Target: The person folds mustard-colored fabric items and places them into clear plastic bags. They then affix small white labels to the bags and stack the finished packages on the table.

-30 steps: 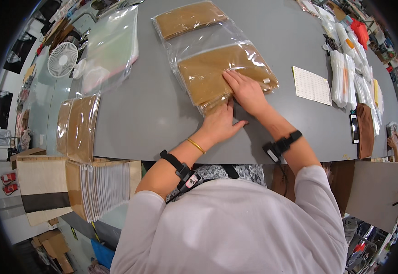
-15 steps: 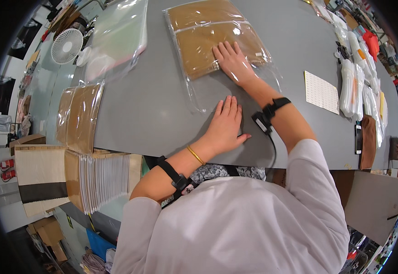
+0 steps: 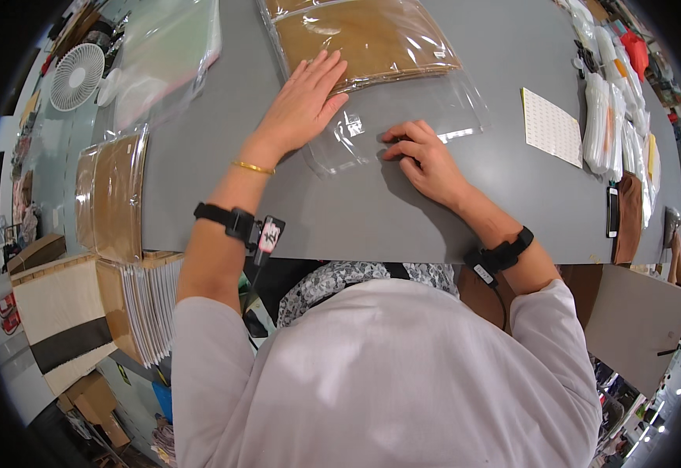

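Note:
A flat clear plastic bag (image 3: 340,140) lies on the grey table, with brown folded material (image 3: 364,43) inside its far part. The bag's near end is an unfilled clear flap. My left hand (image 3: 305,105), fingers stretched out, rests on the left side of the bag by the near edge of the brown contents. At the flap's near edge is my right hand (image 3: 430,164), its fingers loosely curled and apart, the tips touching or just above the film. No plastic shows gripped between them.
Clear bags (image 3: 165,62) lie at the far left near a white fan (image 3: 77,76). A packed brown bag (image 3: 114,195) sits at the table's left edge. On the right are a sticker sheet (image 3: 551,127), white plastic bundles (image 3: 602,125), a phone (image 3: 613,210) and brown cloth (image 3: 627,218).
My left hand has moved from the bare table forward onto the bag. My right hand has come back off the brown contents to the flap, its fingers now curled.

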Action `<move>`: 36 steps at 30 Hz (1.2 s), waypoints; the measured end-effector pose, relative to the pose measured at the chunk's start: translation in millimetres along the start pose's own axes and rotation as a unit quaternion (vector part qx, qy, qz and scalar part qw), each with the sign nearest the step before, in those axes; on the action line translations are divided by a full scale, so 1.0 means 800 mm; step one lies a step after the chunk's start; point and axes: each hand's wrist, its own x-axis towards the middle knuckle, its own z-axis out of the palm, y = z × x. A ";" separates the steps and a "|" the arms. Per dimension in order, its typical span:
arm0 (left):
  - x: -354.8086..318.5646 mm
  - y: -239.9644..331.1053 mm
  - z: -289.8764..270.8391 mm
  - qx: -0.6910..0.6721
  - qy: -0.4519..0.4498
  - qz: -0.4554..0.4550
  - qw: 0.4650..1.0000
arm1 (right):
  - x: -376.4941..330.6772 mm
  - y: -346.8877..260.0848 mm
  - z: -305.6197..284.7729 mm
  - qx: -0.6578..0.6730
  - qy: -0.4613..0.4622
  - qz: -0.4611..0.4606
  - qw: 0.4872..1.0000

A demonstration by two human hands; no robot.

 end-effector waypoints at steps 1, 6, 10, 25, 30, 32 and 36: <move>-0.002 -0.010 0.009 0.020 -0.035 0.003 0.999 | -0.001 -0.004 -0.001 0.018 -0.001 0.019 1.000; -0.009 -0.019 0.030 0.047 -0.085 -0.016 0.995 | 0.005 -0.019 -0.002 -0.011 0.044 -0.025 0.999; -0.010 -0.017 0.029 0.041 -0.094 -0.020 0.994 | 0.004 -0.007 0.021 -0.066 0.055 -0.021 0.996; -0.082 -0.024 -0.064 0.070 -0.050 0.023 0.996 | -0.353 0.033 -0.276 -0.400 0.092 0.370 0.833; -0.088 -0.008 -0.037 0.115 -0.107 0.077 0.985 | -0.061 0.102 -0.171 -0.451 0.024 -0.058 0.891; -0.082 -0.005 -0.029 0.073 -0.074 0.077 0.992 | 0.002 0.105 -0.163 -0.421 0.004 -0.155 0.893; -0.067 -0.007 -0.028 -0.162 0.067 -0.067 0.982 | 0.048 0.109 -0.167 -0.172 0.002 -0.026 0.985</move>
